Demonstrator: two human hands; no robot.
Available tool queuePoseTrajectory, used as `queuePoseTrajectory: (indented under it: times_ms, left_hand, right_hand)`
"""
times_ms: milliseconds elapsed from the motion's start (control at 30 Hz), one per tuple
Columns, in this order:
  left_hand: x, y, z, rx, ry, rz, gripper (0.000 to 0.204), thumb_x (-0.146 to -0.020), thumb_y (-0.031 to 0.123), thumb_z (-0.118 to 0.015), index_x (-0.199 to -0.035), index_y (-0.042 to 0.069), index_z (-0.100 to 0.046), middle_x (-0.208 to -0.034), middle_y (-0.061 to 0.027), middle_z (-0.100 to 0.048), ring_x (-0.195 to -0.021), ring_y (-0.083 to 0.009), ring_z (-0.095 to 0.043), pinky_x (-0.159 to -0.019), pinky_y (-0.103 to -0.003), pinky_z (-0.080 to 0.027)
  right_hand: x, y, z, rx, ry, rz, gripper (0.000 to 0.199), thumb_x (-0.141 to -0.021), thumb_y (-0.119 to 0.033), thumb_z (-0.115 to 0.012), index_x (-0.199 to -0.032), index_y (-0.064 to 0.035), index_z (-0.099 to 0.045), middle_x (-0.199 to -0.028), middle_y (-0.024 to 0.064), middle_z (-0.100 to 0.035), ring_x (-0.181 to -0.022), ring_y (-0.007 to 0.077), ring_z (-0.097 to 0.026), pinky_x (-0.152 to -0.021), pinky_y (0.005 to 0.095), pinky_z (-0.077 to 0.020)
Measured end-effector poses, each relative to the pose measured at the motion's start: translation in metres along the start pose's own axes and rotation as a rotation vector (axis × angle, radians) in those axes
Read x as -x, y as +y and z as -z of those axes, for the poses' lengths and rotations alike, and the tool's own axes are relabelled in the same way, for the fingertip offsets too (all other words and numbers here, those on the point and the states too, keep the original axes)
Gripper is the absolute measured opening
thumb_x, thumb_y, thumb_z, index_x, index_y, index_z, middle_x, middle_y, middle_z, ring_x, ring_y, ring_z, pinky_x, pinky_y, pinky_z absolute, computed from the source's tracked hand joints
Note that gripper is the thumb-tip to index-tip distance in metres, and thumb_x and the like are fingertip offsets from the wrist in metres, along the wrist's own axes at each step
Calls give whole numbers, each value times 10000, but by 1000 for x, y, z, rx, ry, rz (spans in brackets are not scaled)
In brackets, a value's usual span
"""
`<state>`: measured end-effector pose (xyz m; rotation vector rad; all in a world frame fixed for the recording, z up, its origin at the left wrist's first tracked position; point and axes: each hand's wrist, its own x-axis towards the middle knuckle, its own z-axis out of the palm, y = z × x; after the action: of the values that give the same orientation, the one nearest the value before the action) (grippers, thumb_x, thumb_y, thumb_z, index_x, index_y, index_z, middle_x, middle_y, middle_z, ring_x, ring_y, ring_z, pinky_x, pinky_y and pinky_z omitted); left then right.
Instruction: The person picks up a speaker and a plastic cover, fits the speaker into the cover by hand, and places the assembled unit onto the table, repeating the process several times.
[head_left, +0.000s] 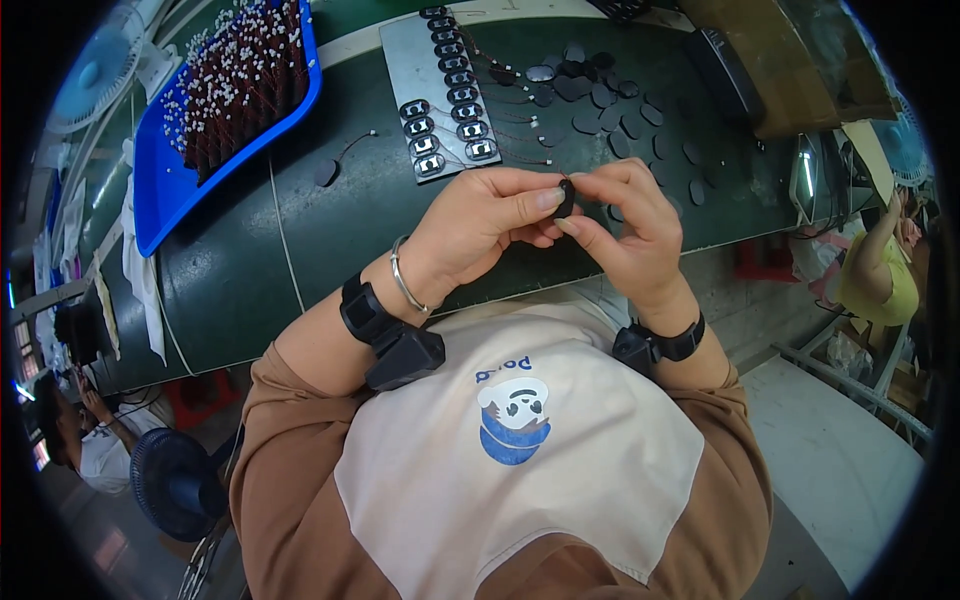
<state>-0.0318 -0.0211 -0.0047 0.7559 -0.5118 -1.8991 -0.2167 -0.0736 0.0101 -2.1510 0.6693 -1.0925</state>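
My left hand (490,215) and my right hand (635,225) meet near the front edge of the green table. Between their thumbs and fingers they pinch a small black oval piece (566,198), stood on its edge. Just beyond my left hand lies a metal plate (405,65). Along it sit small oval speaker-like parts (420,128), black with white centres, in two rows. Thin wires with white plugs trail rightward from several of them. Loose black oval pieces (573,87) are scattered to the plate's right. A single oval part with a wire (326,173) lies left of the plate.
A blue tray (225,165) full of wired parts with white plugs stands at left. At the far right are a cardboard box (800,75) and a black case (724,72). A dark fan (178,485) stands lower left. Other people sit at both sides.
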Motion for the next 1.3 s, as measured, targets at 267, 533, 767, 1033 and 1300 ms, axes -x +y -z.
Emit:
queuePoseTrajectory:
  times_ms: [267,533,767,1033,1300]
  left_hand:
    - [5,-3,-11,-418,91,-228,242,-902,76,-593,-1118,-32,-601,-956,-91,-657,-792,-115,-626,-736,-237,-527]
    - [12,-11,-10,-550,67,-457,158,-886,-27,-574,-1039,-22,-535,-984,-106,-648,-848,-125,-639,-764,-241,-527]
    - [10,-13,-6,-795,24,-622,154,-865,-50,-593,-1001,-12,-530,-966,-109,-653,-850,-128,-645,-759,-242,-525]
    - [11,-7,-7,-943,-3,-751,142,-853,-1,-630,-975,-12,-558,-878,-97,-661,-791,-130,-660,-690,-247,-531]
    - [12,-8,-11,-836,65,-479,146,-866,1,-607,-994,-13,-538,-834,-101,-659,-781,-125,-661,-672,-252,-529]
  right_hand:
    - [4,-1,-7,295,148,215,297,-646,-40,-761,-926,-44,-664,-853,72,-620,-797,243,-574,-747,329,-433]
    - [0,-1,4,-162,-1,-49,263,-696,-29,-749,-939,-5,-652,-866,79,-593,-783,215,-551,-709,305,-440]
    - [-5,2,2,-18,48,241,169,-739,-41,-725,-874,-6,-628,-841,87,-585,-744,221,-534,-687,294,-427]
    - [-9,-3,0,-105,80,185,130,-741,-39,-713,-798,-23,-597,-792,83,-564,-716,230,-540,-637,294,-425]
    - [11,3,-17,-441,35,-206,101,-813,-37,-658,-782,-4,-568,-777,81,-557,-710,166,-526,-619,256,-411]
